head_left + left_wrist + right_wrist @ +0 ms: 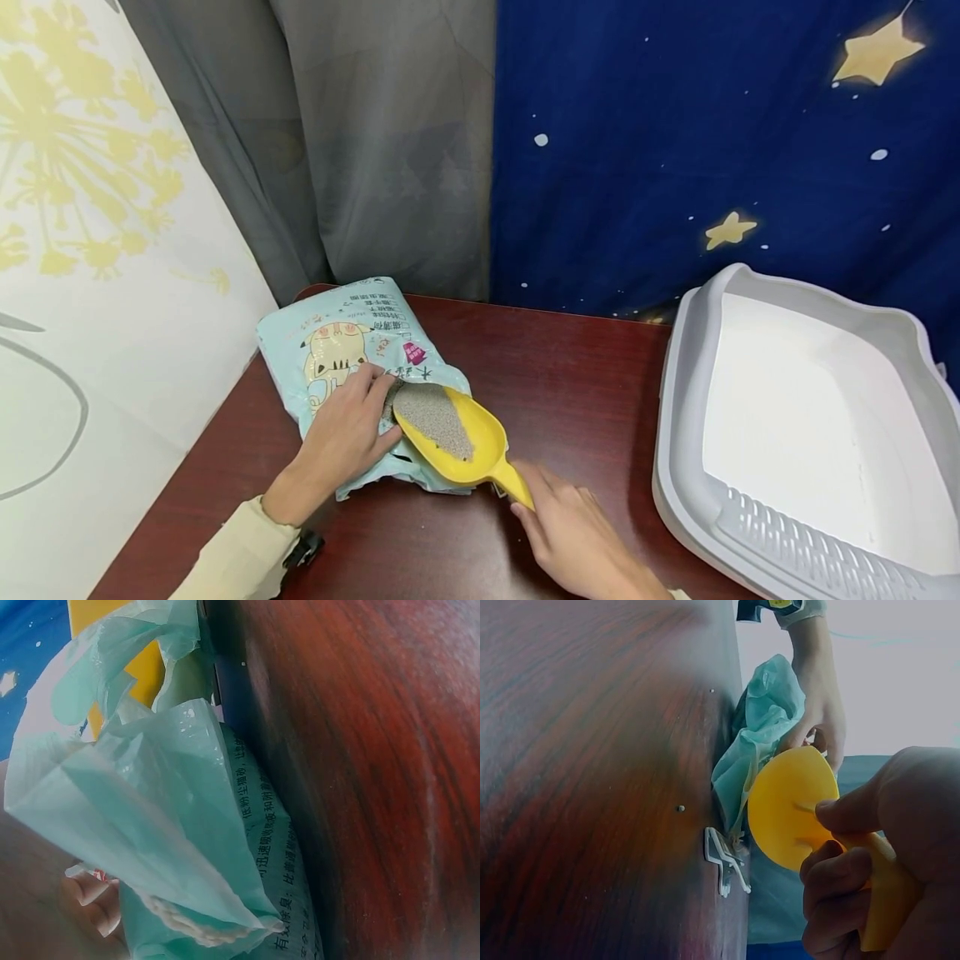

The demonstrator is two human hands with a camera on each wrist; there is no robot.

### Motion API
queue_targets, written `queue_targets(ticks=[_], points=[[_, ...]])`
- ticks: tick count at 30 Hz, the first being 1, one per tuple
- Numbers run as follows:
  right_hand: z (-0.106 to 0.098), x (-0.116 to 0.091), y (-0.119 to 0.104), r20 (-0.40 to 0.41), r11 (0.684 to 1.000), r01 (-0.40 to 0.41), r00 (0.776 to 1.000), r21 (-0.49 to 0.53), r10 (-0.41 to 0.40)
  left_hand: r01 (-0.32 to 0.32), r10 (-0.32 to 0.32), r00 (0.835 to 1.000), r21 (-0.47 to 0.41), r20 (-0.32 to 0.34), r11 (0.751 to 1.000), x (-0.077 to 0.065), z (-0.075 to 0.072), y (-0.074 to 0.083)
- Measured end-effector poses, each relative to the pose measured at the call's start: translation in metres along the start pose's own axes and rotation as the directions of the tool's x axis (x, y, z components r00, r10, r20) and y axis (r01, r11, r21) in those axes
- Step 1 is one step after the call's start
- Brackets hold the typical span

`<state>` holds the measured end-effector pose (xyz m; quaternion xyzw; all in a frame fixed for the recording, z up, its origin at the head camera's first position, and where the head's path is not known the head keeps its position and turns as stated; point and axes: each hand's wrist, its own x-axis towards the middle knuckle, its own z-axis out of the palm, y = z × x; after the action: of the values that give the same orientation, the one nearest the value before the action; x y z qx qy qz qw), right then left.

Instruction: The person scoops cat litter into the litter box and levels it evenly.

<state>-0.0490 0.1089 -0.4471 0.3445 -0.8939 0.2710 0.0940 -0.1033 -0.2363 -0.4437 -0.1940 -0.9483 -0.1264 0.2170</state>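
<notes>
A light-blue bag of cat litter (420, 350) with a printed cartoon lies on the table, its opening toward me. My left hand (348, 429) grips the bag's edge at the opening; in the left wrist view its curled fingertips (105, 907) show beside the plastic. My right hand (573, 529) holds the handle of a yellow scoop (487, 433), as the right wrist view also shows. Grey granular litter (435, 417) lies heaped in the scoop, whose front end is at the bag's mouth.
A grey litter box (675, 467) with a white inside stands at the right of the dark red table (577, 375). A small white bent piece (724, 862) lies near the bag. Grey and blue star-printed curtains (600, 167) hang behind.
</notes>
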Motion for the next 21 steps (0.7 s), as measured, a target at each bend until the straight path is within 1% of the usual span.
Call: queue_targets(ticks=[6, 13, 21], points=[[-0.001, -0.003, -0.002, -0.019, 1.0, 0.016, 1.0, 0.0, -0.016, -0.006, 0.006, 1.0, 0.002, 0.004, 1.0, 0.0, -0.001, 0.0], [-0.005, -0.007, -0.004, 0.0, 1.0, 0.001, 1.0, 0.025, -0.001, 0.006, -0.005, 1.0, -0.002, 0.017, 1.0, 0.0, 0.0, 0.001], [-0.006, -0.014, -0.002, -0.024, 0.998, 0.047, 0.999, 0.034, -0.046, 0.005, -0.004, 1.0, -0.005, 0.009, 1.0, 0.0, 0.0, 0.0]])
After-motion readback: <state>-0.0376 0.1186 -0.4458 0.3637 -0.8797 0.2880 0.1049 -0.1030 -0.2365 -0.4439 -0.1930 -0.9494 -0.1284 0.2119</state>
